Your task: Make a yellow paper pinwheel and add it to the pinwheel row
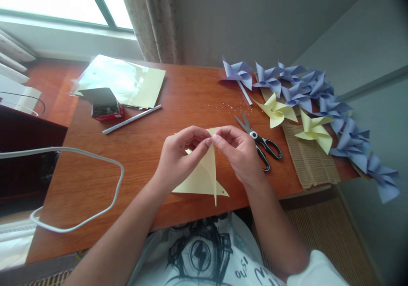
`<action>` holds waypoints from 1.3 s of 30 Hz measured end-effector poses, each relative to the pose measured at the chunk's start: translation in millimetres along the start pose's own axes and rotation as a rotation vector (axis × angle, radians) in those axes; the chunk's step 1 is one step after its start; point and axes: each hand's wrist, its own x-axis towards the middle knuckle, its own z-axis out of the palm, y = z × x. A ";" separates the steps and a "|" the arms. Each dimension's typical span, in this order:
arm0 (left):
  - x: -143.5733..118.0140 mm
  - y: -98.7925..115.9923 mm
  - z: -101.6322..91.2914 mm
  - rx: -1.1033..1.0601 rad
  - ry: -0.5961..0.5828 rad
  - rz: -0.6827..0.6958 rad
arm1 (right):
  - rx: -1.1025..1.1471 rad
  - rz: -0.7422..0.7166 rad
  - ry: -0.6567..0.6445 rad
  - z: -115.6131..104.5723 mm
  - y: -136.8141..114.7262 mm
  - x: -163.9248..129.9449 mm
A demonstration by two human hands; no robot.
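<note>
A pale yellow sheet of paper (199, 177), cut and partly curled up, is in front of me at the near part of the table. My left hand (185, 150) pinches it near its upper part with thumb and forefinger. Tip to tip with it, my right hand (237, 150) is closed in a pinch too; whatever small thing lies between those fingertips is hidden. One paper flap hangs down below the fingers, and a punched hole shows in the lower right corner. Scissors (259, 141) with black and grey handles lie just right of my right hand, blades slightly apart.
Purple pinwheels (296, 97) and two yellow pinwheels (276, 109) lie at the right, some on corrugated cardboard (310, 162). A red box (106, 109), a rolled paper stick (132, 119) and yellow sheets (149, 86) are at the left. A white cable (119, 179) loops over the table.
</note>
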 end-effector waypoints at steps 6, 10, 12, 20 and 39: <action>0.5 1.5 0.1 0.001 0.000 -0.021 | 0.013 0.004 -0.020 2.4 0.6 -0.7; 0.8 1.4 0.0 -0.012 0.015 -0.042 | -0.043 -0.016 -0.029 -4.6 -4.1 -3.1; 1.4 2.3 -0.6 -0.027 0.031 -0.062 | -0.137 -0.041 -0.015 -18.8 -4.9 -5.2; 2.4 7.8 -3.2 -0.158 0.067 -0.168 | -1.068 -0.125 0.291 -116.5 24.5 -23.1; 3.5 8.1 -2.8 -0.188 0.053 -0.199 | -0.350 0.048 0.265 -109.2 22.9 -36.1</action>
